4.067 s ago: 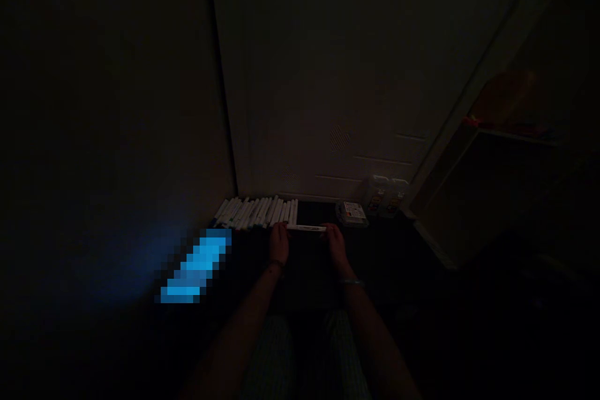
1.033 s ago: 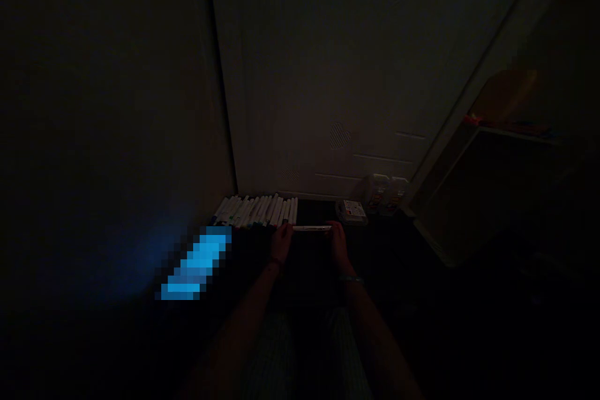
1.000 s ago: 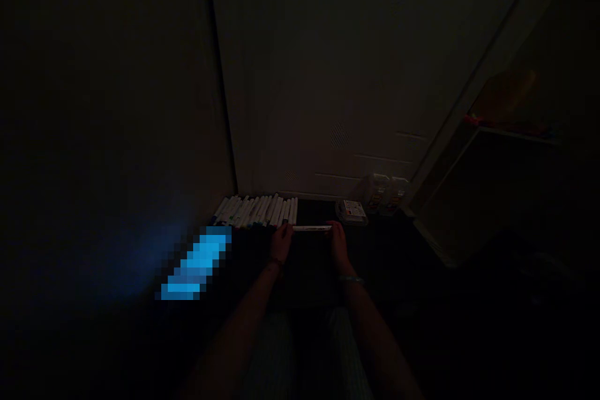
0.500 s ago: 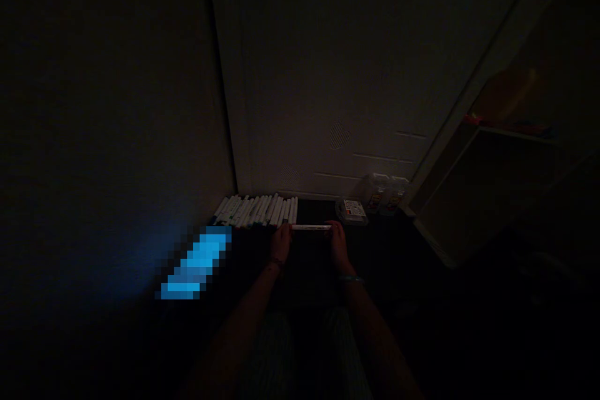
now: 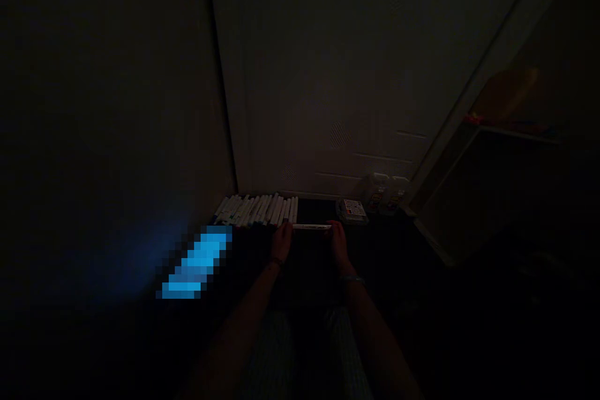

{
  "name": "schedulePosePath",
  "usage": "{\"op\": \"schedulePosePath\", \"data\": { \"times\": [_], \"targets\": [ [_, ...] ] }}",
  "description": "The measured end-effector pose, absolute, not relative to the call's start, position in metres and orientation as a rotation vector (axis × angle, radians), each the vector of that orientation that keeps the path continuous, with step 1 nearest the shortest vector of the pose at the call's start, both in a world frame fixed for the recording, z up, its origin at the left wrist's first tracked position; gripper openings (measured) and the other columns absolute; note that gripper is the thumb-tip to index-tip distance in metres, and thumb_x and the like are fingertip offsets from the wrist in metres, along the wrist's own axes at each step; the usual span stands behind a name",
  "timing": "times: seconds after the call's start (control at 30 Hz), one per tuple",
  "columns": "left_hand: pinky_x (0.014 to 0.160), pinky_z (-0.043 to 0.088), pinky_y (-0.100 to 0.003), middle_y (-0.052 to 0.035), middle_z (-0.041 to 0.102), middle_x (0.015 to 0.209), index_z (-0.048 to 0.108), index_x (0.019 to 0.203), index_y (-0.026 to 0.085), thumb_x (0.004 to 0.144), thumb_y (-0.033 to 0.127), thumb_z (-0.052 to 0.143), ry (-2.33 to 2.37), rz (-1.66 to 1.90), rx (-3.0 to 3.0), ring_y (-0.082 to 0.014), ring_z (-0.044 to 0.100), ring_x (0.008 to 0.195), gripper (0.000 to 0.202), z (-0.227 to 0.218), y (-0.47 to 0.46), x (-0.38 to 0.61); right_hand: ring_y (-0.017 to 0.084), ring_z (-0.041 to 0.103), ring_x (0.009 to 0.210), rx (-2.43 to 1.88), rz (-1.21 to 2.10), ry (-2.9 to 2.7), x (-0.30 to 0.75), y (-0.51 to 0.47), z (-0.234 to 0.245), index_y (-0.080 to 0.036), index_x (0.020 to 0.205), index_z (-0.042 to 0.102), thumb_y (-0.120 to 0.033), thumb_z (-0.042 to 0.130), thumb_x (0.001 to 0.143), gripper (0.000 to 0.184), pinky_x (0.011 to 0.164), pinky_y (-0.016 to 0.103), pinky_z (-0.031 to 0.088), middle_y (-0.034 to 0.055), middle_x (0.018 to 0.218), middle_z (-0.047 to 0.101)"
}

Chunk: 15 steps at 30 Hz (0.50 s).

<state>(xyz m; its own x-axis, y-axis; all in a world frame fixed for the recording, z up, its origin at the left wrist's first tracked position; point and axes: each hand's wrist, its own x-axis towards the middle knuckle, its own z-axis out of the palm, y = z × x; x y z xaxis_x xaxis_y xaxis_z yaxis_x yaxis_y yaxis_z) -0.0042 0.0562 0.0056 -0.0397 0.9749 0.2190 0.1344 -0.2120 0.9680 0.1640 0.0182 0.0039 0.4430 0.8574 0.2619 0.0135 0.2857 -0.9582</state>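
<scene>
In a very dark room, a person's left hand [image 5: 282, 240] and right hand [image 5: 338, 240] pinch a slim white marker [image 5: 311, 226] between their fingers, one at each end, level above a dark desk [image 5: 309, 275]. Just beyond the left hand lies a row of white markers [image 5: 257, 210]; beyond the right, a clear case [image 5: 352, 211]. At left, a blurred blue rectangle [image 5: 197, 262] glows.

No wording legible on my feed; light too low. Held white marker [image 5: 311, 226]: dark print along the barrel, too small for me to read. Row of pens [image 5: 257, 211]: barrel lettering blurred. Flat case [image 5: 352, 211]: pale label with small dark marks, unreadable. Upright clear cases [image 5: 375, 194]: coloured label characters I cannot make out.
</scene>
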Motion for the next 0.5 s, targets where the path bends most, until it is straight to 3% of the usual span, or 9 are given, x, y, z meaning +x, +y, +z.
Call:
{"op": "schedulePosePath", "data": {
  "times": [0.37, 0.5],
  "targets": [
    [0.058, 0.036, -0.022, 0.0000, 0.055, 0.063, 0.057, 0.072, 0.015, 0.073, 0.050, 0.041, 1.213, 1.380, 1.542, -0.0116, 0.048, 0.061, 0.038, 0.0091, 0.0557, -0.0042, 0.011, 0.045, 0.062, -1.144, 0.647, -0.981, 0.1682, 0.0186, -0.0002, -0.021, 0.092, 0.054, -0.041, 0.035, 0.081, 0.031, 0.057, 0.022, 0.036, -0.0013, 0.069, 0.050],
    [0.056, 0.035, -0.022, 0.0008, 0.051, 0.059, 0.056, 0.071, 0.014, 0.073, 0.051, 0.040, 1.220, 1.386, 1.489, -0.0112, 0.046, 0.058, 0.040, 0.0104, 0.0543, -0.0031, 0.011, 0.045, 0.062, -1.168, 0.643, -0.966, 0.1691, 0.0208, -0.0035, -0.021, 0.092, 0.054, -0.042, 0.034, 0.081, 0.031, 0.058, 0.022, 0.036, -0.0013, 0.068, 0.049]
  ]
}}
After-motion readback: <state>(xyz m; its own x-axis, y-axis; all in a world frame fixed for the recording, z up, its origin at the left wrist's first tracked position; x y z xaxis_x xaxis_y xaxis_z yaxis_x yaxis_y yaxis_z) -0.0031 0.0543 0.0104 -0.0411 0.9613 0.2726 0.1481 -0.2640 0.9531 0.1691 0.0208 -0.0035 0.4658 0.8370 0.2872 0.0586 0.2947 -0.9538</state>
